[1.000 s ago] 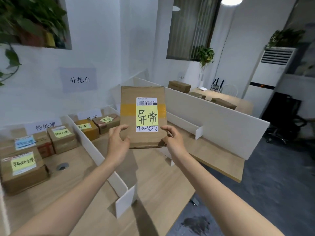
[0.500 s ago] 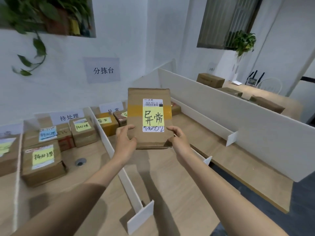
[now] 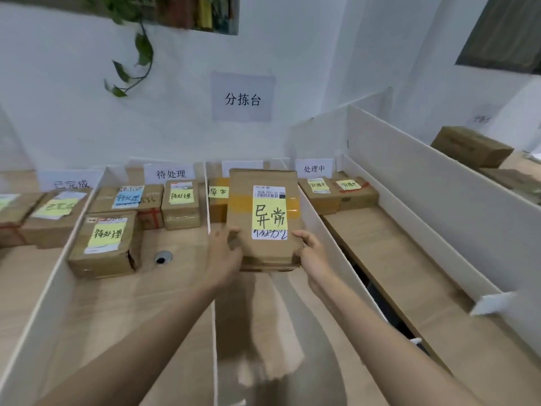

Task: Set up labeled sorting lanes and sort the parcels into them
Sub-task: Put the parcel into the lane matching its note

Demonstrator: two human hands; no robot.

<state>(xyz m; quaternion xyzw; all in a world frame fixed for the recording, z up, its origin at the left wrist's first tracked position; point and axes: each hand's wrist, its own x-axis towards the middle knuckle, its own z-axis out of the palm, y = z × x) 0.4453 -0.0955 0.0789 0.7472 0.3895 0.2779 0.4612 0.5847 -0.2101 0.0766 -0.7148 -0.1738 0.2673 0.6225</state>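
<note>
Both hands hold one brown parcel (image 3: 263,218) up off the tabletop (image 3: 164,303), over the lane between two white dividers (image 3: 216,361).

- Left hand (image 3: 224,256) takes the parcel's lower left corner, right hand (image 3: 311,253) the lower right. Each grip is closed on the cardboard, fingers curled round the edges.
- The parcel's face is turned to the camera. A yellow note (image 3: 269,213) on it reads 异常 and sits over a band of orange tape.
- Behind it, at the tabletop's far edge, a smaller box (image 3: 218,200) carries the same word.
- Lane to the left: three boxes, the nearest (image 3: 102,244) largest, under the sign 待处理 (image 3: 170,173).
- Lane to the right: two boxes (image 3: 319,197) under the sign 处理中 (image 3: 313,169).
- Far-left lane: sign 已完成 (image 3: 70,183), blurred.
</note>
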